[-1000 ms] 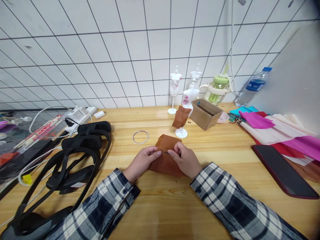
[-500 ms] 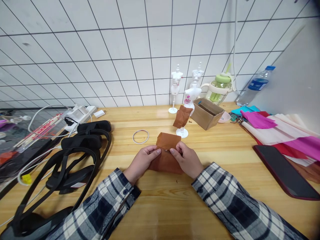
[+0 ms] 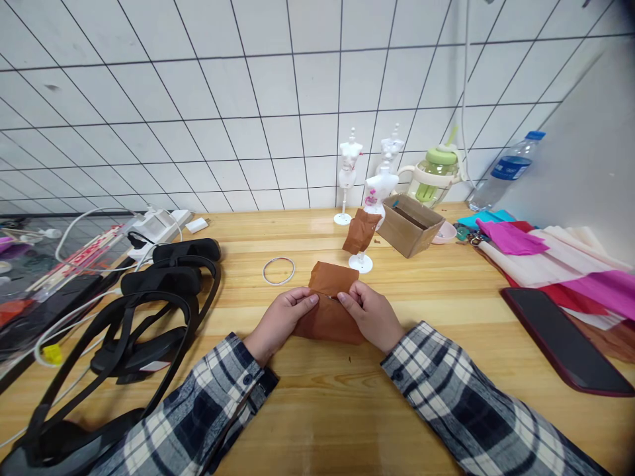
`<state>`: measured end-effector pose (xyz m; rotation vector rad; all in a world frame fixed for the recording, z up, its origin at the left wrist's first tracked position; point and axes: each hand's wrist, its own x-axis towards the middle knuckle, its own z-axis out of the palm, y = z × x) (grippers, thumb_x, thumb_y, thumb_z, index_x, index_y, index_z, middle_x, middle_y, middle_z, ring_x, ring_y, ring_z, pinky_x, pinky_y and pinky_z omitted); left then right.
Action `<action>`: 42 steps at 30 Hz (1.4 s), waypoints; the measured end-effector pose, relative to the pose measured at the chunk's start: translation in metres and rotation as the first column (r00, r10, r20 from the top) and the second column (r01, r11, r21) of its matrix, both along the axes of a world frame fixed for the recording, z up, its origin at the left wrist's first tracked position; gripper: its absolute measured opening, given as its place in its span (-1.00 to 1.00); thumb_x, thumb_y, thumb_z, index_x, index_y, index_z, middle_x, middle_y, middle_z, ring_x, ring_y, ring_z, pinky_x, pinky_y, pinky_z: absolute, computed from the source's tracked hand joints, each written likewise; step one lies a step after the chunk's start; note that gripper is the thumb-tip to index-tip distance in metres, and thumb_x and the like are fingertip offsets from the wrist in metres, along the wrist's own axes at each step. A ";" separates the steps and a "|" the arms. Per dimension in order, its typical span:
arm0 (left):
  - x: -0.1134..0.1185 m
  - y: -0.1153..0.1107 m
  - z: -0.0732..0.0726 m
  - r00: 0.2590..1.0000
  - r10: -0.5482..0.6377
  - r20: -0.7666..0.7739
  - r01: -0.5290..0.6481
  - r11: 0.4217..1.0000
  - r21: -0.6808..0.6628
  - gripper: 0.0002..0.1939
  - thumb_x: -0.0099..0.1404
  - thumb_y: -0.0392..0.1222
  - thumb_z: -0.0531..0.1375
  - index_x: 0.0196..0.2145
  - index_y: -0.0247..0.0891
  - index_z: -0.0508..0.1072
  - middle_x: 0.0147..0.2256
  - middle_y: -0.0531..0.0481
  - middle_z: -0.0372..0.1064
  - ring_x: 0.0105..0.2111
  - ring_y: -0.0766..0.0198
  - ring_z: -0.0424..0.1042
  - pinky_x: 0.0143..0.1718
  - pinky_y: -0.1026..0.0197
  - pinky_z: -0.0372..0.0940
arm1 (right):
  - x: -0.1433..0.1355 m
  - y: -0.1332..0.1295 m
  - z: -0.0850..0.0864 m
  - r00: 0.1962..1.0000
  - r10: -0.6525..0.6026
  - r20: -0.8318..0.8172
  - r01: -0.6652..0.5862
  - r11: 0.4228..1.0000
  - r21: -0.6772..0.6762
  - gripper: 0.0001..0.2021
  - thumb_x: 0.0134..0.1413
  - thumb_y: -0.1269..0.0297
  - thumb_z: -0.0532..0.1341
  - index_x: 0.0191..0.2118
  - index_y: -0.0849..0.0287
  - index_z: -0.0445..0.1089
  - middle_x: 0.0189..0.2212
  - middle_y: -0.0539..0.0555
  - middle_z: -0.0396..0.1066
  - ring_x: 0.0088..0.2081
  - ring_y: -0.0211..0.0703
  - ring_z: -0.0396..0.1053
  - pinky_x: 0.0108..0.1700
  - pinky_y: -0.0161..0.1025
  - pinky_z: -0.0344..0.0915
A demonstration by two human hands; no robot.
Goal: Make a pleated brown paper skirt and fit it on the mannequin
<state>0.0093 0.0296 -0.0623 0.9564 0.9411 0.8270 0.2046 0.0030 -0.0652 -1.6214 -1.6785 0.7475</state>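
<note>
A blue-capped water bottle [image 3: 510, 168] and a green-lidded cup [image 3: 435, 177] are set near the tiled wall [image 3: 218, 92]. A red-edged phone [image 3: 563, 337] is laid on the worktop [image 3: 446, 291] at the right. At the left, a black headset [image 3: 159, 283] is put down.

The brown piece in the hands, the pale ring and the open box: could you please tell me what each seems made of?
Brown piece: probably thin matte fabric, judging by its creases, though paper is possible.
Pale ring: perhaps smooth metal, from its slim silvery band; plastic is possible.
Open box: likely matte cardboard, given its plain brown, straight-edged walls.
</note>
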 end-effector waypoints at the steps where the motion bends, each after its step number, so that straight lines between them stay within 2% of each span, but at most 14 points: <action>1: 0.000 0.000 0.000 1.000 0.002 0.001 -0.002 1.000 -0.002 -0.75 0.08 -0.09 0.38 -0.34 -0.30 0.53 -0.38 0.03 0.50 -0.40 0.34 0.40 -0.29 0.30 0.25 | 0.000 0.000 0.000 1.000 0.000 0.000 0.000 1.000 0.003 -0.64 0.19 -0.02 0.07 -0.50 0.10 0.07 -0.63 -0.12 0.15 -0.54 -0.26 0.14 -0.47 -0.30 0.00; 5: -0.001 0.001 -0.001 1.000 -0.005 -0.025 0.006 1.000 0.016 -0.74 0.08 -0.07 0.37 -0.33 -0.29 0.52 -0.37 0.02 0.50 -0.39 0.33 0.41 -0.29 0.30 0.26 | 0.001 0.001 0.000 1.000 0.013 0.005 -0.013 1.000 0.008 -0.64 0.19 -0.01 0.07 -0.51 0.10 0.08 -0.63 -0.11 0.15 -0.55 -0.26 0.14 -0.48 -0.30 -0.01; 12: -0.001 0.000 -0.001 0.997 -0.072 -0.029 0.073 0.996 0.045 -0.70 0.12 -0.08 0.36 -0.24 -0.32 0.52 -0.27 -0.06 0.52 -0.28 0.24 0.46 -0.16 0.22 0.29 | -0.002 0.000 -0.001 0.999 0.040 -0.020 -0.040 0.999 -0.015 -0.66 0.19 -0.01 0.07 -0.49 0.10 0.13 -0.62 -0.11 0.20 -0.53 -0.26 0.17 -0.47 -0.30 0.02; 21: -0.002 0.000 0.002 0.995 -0.054 0.086 0.057 0.998 -0.024 -0.65 0.10 -0.12 0.37 -0.17 -0.33 0.53 -0.22 -0.13 0.55 -0.29 0.20 0.51 -0.16 0.19 0.32 | 0.001 0.001 0.000 0.999 0.017 -0.043 -0.018 1.000 -0.024 -0.64 0.20 -0.04 0.04 -0.49 0.10 0.15 -0.60 -0.10 0.22 -0.53 -0.25 0.18 -0.47 -0.31 0.04; 35: -0.003 -0.001 0.002 0.992 -0.129 0.002 0.129 0.991 -0.024 -0.63 0.10 -0.10 0.37 -0.15 -0.31 0.55 -0.20 -0.12 0.55 -0.25 0.17 0.50 -0.07 0.13 0.30 | 0.001 0.000 0.001 0.999 0.025 -0.020 -0.026 0.999 -0.038 -0.66 0.20 -0.03 0.05 -0.46 0.10 0.15 -0.60 -0.10 0.21 -0.53 -0.25 0.17 -0.47 -0.30 0.03; 42: -0.004 0.000 0.002 0.990 -0.138 0.029 0.139 0.990 -0.029 -0.64 0.10 -0.12 0.37 -0.15 -0.30 0.56 -0.21 -0.11 0.55 -0.24 0.17 0.49 -0.07 0.13 0.30 | 0.001 0.000 0.002 0.999 0.033 -0.015 -0.034 0.999 -0.038 -0.68 0.19 0.00 0.07 -0.47 0.10 0.13 -0.60 -0.11 0.19 -0.53 -0.26 0.15 -0.46 -0.30 0.02</action>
